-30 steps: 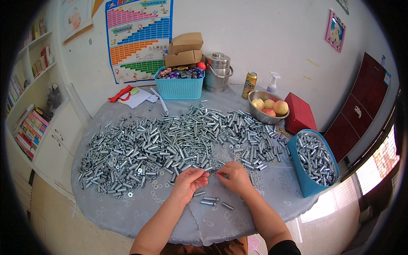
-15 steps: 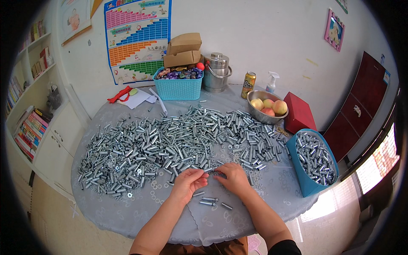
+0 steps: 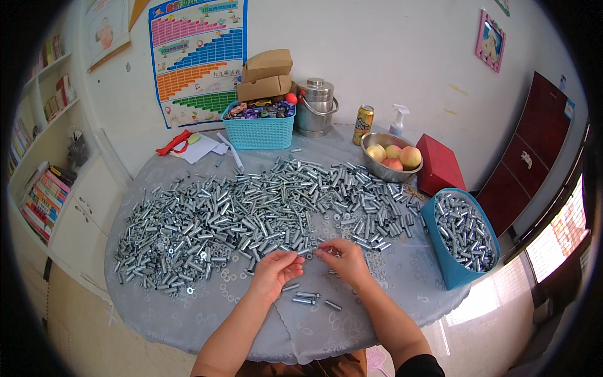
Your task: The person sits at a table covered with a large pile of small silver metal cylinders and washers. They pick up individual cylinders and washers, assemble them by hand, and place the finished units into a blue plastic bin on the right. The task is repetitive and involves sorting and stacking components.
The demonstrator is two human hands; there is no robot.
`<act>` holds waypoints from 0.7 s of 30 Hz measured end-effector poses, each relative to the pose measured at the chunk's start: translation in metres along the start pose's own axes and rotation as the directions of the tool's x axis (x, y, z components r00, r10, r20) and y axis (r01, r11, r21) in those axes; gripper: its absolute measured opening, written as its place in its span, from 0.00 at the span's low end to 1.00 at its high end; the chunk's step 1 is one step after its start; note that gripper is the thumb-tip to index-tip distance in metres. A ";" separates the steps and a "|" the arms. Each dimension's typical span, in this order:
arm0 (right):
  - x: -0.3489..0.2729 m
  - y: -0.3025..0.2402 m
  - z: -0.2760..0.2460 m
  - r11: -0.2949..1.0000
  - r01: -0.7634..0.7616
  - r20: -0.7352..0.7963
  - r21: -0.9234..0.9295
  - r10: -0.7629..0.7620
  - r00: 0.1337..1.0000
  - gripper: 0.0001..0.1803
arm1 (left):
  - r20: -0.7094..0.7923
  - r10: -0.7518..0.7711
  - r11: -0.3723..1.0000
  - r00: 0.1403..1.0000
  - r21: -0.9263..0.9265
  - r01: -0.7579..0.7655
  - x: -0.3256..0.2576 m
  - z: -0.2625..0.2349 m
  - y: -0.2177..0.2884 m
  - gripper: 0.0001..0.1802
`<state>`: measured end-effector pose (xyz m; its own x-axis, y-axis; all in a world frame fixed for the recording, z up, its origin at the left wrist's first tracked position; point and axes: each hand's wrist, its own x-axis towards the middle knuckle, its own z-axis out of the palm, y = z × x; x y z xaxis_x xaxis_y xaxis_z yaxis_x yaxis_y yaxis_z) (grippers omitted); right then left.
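Little has changed in the last second. The two hands stay at the near edge of the pile of metal parts (image 3: 213,220), while the right hand (image 3: 349,264) has changed its bend a little, so that a gap now shows between its thumb and forefinger. This suggests that the handling of one part is continuing in the same place.

At the left hand (image 3: 270,273), thumb and forefinger are together and seem to pinch a small metal piece (image 3: 304,252), which points toward the right hand, just before the pile. The right fingers are curved, with their tips close to this piece; whether they grip anything, one cannot tell. Nearer to the person than the pile, four metal cylinders (image 3: 304,301) lie apart from it. The blue bin (image 3: 445,259), filled with similar parts, stands right of the pile.
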<state>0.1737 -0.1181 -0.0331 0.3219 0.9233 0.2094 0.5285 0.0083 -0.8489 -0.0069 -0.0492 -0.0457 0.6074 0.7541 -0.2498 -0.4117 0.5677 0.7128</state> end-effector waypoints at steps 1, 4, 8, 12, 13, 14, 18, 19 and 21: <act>0.001 -0.001 -0.002 0.991 -0.024 0.003 0.132 0.023 1.000 0.11 | 0.003 0.001 1.000 1.000 -0.003 -0.001 0.001 0.000 0.000 0.06; 0.001 -0.004 -0.006 0.931 -0.026 0.020 0.365 0.021 1.000 0.12 | 0.008 -0.005 1.000 1.000 -0.019 0.005 0.001 0.001 -0.001 0.06; -0.002 -0.011 -0.005 0.945 0.115 0.008 0.306 -0.123 0.992 0.11 | 0.006 -0.004 1.000 1.000 -0.011 0.004 0.000 0.001 0.000 0.06; -0.002 -0.007 -0.005 0.954 0.173 0.007 0.244 -0.181 0.984 0.08 | 0.000 0.024 0.996 1.000 0.081 -0.024 -0.001 0.005 0.000 0.06; -0.002 -0.006 -0.006 0.974 0.093 0.077 0.208 -0.111 0.991 0.08 | -0.001 0.038 0.992 0.999 0.123 -0.037 -0.002 0.007 0.000 0.06; -0.002 -0.005 -0.008 0.986 0.014 0.143 0.166 -0.038 0.989 0.10 | 0.009 0.059 0.988 0.998 0.142 -0.060 -0.004 0.009 -0.001 0.06; -0.003 -0.006 -0.011 0.986 -0.144 0.224 0.085 0.122 0.967 0.18 | 0.016 0.086 0.985 0.996 0.151 -0.088 -0.006 0.012 -0.002 0.07; -0.003 -0.006 -0.008 0.978 -0.096 0.171 0.185 0.064 0.983 0.18 | 0.009 0.080 0.988 0.997 0.135 -0.081 -0.005 0.011 -0.002 0.07; -0.003 -0.006 0.001 0.928 0.016 0.048 0.371 -0.037 0.998 0.18 | -0.017 0.082 0.992 0.996 0.095 -0.080 -0.001 0.004 -0.004 0.06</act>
<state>0.1688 -0.1204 -0.0295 0.2642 0.9397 0.2171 0.2042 0.1655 -0.9648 -0.0030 -0.0541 -0.0458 0.5597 0.8038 -0.2013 -0.3928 0.4713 0.7896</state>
